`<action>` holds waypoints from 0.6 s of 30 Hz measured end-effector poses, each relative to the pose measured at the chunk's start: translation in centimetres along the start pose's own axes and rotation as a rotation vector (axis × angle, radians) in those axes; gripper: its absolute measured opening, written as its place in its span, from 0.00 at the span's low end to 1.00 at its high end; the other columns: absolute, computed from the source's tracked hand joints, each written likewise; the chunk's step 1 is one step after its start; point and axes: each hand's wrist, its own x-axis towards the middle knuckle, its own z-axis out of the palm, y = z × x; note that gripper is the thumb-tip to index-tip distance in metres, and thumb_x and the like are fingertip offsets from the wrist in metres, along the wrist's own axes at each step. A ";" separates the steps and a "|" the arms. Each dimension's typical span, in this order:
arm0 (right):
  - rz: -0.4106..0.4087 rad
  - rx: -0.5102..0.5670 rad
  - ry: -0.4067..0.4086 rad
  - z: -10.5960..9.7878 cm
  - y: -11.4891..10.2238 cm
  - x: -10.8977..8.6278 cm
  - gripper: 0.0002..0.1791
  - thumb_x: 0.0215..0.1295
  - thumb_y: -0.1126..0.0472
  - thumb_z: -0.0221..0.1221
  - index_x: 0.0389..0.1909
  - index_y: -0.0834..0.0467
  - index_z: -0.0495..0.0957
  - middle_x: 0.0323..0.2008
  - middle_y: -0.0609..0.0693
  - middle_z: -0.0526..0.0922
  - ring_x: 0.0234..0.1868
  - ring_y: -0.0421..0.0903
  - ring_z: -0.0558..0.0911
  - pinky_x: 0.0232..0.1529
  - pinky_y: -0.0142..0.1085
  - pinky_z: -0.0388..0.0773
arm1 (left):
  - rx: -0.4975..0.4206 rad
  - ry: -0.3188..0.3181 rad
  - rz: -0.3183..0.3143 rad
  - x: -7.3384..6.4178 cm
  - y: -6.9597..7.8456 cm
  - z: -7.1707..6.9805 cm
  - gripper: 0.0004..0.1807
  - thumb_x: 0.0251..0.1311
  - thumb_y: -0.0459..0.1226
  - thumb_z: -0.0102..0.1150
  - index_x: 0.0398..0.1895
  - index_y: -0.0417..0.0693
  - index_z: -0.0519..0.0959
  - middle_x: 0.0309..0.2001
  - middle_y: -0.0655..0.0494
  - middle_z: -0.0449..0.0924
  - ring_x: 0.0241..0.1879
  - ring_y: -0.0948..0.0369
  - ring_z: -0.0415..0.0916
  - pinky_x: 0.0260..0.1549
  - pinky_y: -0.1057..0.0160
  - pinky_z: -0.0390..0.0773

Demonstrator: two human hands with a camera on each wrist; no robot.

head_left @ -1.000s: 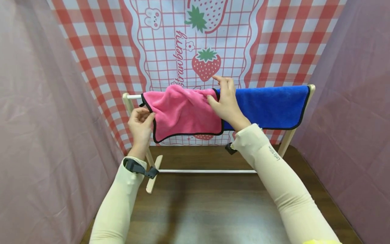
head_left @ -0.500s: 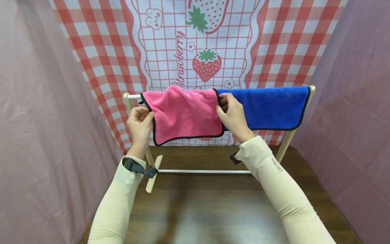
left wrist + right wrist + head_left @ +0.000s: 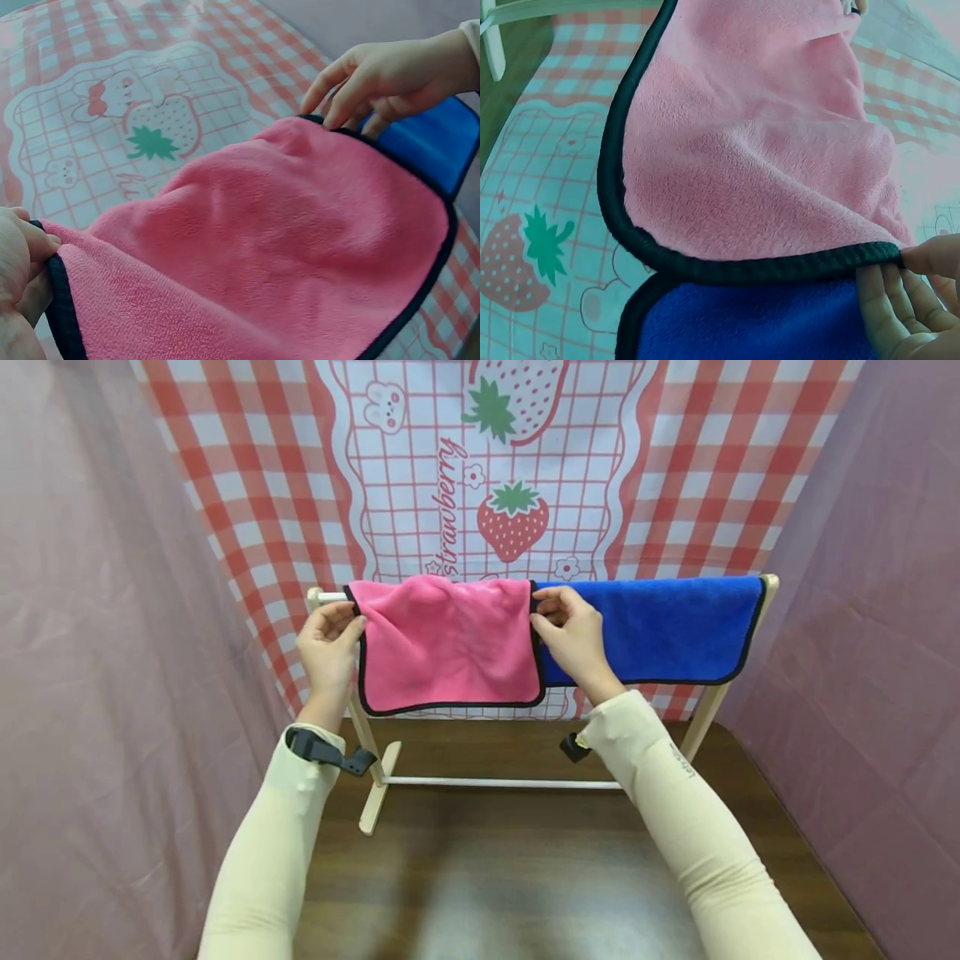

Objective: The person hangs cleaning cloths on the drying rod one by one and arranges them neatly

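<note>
A pink towel (image 3: 450, 647) with black edging hangs over the top bar of a wooden rack, slightly wrinkled along its top. My left hand (image 3: 328, 647) pinches its left edge near the bar; the left wrist view shows thumb and fingers on the black trim. On the opposite side, my right hand (image 3: 573, 635) pinches the towel's right edge, close under the bar. In the right wrist view the fingers (image 3: 889, 307) lie behind the trim with the thumb in front. A blue towel (image 3: 675, 631), also black-edged, hangs alongside on the right, its left edge beside the pink one.
The rack's left post (image 3: 365, 739) and right post (image 3: 705, 718) stand on a brown wooden table (image 3: 480, 877). A white lower bar (image 3: 495, 783) joins them. Behind hangs a strawberry-print cloth (image 3: 420, 493), with pinkish drapes (image 3: 112, 652) at both sides.
My right hand has come down from above the bar to grip the pink towel's right edge. My left hand has moved up and left, drawing the towel's left edge flatter.
</note>
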 end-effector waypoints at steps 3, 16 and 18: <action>0.020 0.055 -0.003 0.2 -0.1 0.3 0.13 0.63 0.71 0.62 0.49 0.66 0.80 0.35 0.59 0.83 0.28 0.38 0.81 0.26 0.27 0.79 | 0.014 0.008 0.000 0.9 0.1 -0.2 0.16 0.52 0.15 0.63 0.31 0.44 0.86 0.31 0.56 0.83 0.32 0.64 0.79 0.35 0.72 0.79; 0.020 0.123 0.017 0.8 -0.6 1.9 0.09 0.61 0.71 0.63 0.42 0.68 0.81 0.34 0.62 0.85 0.25 0.33 0.80 0.30 0.27 0.81 | 0.189 0.060 -0.052 4.5 1.0 -1.1 0.15 0.55 0.19 0.63 0.47 0.26 0.81 0.30 0.62 0.82 0.33 0.65 0.79 0.39 0.71 0.79; 0.022 0.126 0.011 0.8 -0.7 2.0 0.08 0.61 0.71 0.64 0.41 0.68 0.81 0.34 0.62 0.85 0.25 0.33 0.81 0.31 0.27 0.81 | 0.198 0.075 -0.060 4.8 1.1 -1.4 0.15 0.54 0.19 0.63 0.46 0.26 0.82 0.29 0.62 0.82 0.33 0.66 0.79 0.40 0.71 0.79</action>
